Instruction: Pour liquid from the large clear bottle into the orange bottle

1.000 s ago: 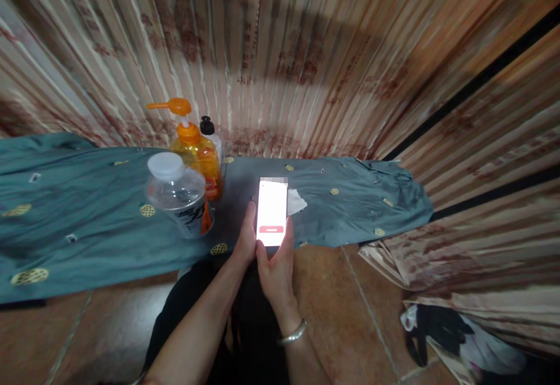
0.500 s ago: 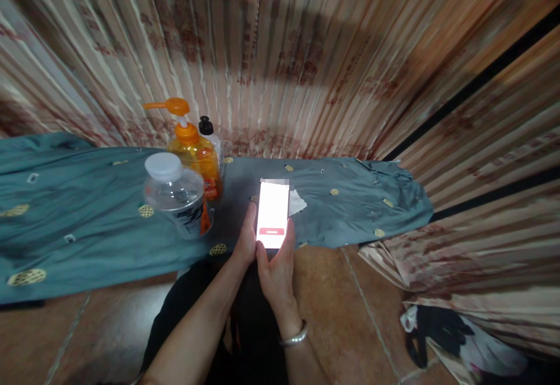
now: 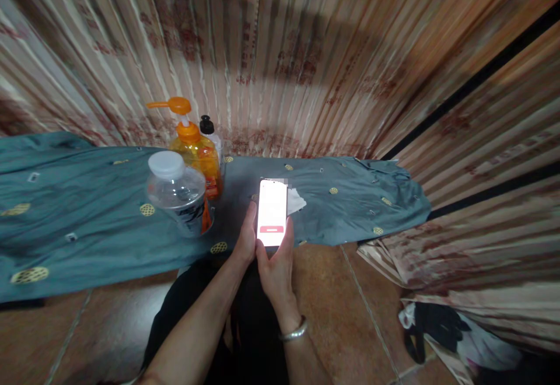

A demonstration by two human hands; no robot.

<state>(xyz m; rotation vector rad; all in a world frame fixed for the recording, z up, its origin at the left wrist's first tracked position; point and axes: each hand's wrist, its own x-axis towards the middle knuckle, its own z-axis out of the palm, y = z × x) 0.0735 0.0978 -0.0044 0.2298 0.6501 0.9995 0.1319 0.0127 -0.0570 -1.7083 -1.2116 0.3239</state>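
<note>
A phone (image 3: pixel 272 210) with a bright white screen and a red bar near its lower end is held upright between both hands. My left hand (image 3: pixel 247 236) grips its left edge. Around the right edge and lower corner is my right hand (image 3: pixel 276 262), its thumb at the bottom left of the phone; a silver bracelet (image 3: pixel 294 330) circles that wrist. A piece of white paper (image 3: pixel 296 200) lies just right of the phone on the green cloth (image 3: pixel 354 221). Left of the hands stands a clear plastic container with a white lid (image 3: pixel 167 165).
Behind the container are an orange pump bottle (image 3: pixel 203 154) and a smaller black-capped bottle (image 3: pixel 212 134). A patterned curtain (image 3: pixel 280 70) hangs behind the cloth-covered surface. Dark and pale fabric (image 3: pixel 441 329) lies on the tiled floor at the lower right.
The view has shifted very slightly, and the bottles and container sit a little further right in it. Both hands keep the same hold on the phone.
</note>
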